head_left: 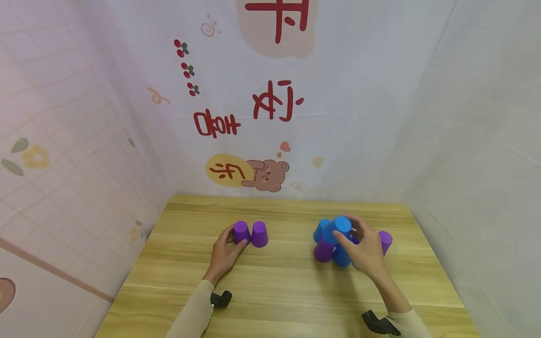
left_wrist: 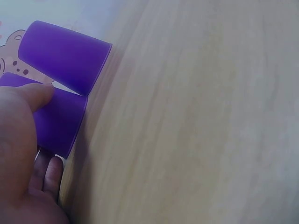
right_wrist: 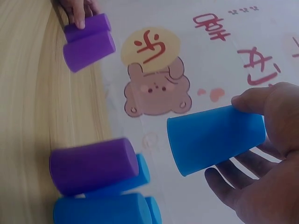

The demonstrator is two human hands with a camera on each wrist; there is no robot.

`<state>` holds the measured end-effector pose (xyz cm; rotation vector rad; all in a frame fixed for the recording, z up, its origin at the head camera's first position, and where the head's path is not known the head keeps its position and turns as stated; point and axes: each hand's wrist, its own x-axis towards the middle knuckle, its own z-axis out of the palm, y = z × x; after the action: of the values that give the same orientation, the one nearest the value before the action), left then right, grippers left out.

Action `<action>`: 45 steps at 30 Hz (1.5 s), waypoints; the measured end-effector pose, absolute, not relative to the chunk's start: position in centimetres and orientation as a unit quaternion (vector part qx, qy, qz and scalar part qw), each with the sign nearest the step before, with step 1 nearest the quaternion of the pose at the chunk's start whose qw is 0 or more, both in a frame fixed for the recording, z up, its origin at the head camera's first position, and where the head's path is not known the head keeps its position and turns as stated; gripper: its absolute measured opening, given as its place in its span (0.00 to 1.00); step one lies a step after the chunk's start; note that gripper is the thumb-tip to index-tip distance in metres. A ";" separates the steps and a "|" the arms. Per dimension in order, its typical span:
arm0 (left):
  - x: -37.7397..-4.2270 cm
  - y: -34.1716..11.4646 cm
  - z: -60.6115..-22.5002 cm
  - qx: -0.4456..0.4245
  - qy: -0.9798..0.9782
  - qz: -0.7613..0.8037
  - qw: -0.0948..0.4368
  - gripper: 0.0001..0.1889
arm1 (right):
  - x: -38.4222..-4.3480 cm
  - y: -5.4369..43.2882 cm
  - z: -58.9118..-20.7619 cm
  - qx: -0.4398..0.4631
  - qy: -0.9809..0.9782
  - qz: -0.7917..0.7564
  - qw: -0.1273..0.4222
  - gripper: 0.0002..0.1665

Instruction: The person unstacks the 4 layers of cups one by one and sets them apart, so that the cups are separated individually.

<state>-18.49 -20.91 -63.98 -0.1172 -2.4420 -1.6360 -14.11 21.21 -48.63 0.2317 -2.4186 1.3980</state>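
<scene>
Two upside-down purple cups stand side by side on the wooden table (head_left: 270, 291), left of the middle. My left hand (head_left: 225, 256) grips the left purple cup (head_left: 241, 231), thumb on its near side. Close beside it is the other purple cup (head_left: 259, 235), also large in the left wrist view. On the right, my right hand (head_left: 368, 251) holds a blue cup (right_wrist: 215, 137) upside down, raised above a group of cups. That group shows a purple cup (head_left: 323, 252) and a blue cup (head_left: 341, 257) in front, with another blue cup (head_left: 319, 231) behind. Fingers partly hide the group's right side.
A further purple cup (head_left: 386, 240) stands to the right, partly behind my right hand. White printed cloth (head_left: 351, 155) hangs behind the table's back edge, with more cloth along the left and right sides. Bare wood lies between the two sets of cups.
</scene>
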 end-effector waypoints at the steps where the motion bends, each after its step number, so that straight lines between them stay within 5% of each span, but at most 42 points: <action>1: -18.5 -20.9 -64.0 -0.040 -0.826 -0.553 0.100 0.36 | -13.9 21.5 -48.6 0.077 -0.851 0.492 0.167 0.31; 45: -18.5 -20.8 -63.7 -0.029 -0.829 -0.550 0.094 0.36 | -9.6 33.0 -49.1 -0.089 -0.849 0.490 0.176 0.37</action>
<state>-18.47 -20.76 -63.68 -0.0854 -2.4599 -1.6320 -9.60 32.99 -49.05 -0.2516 -2.4043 1.3866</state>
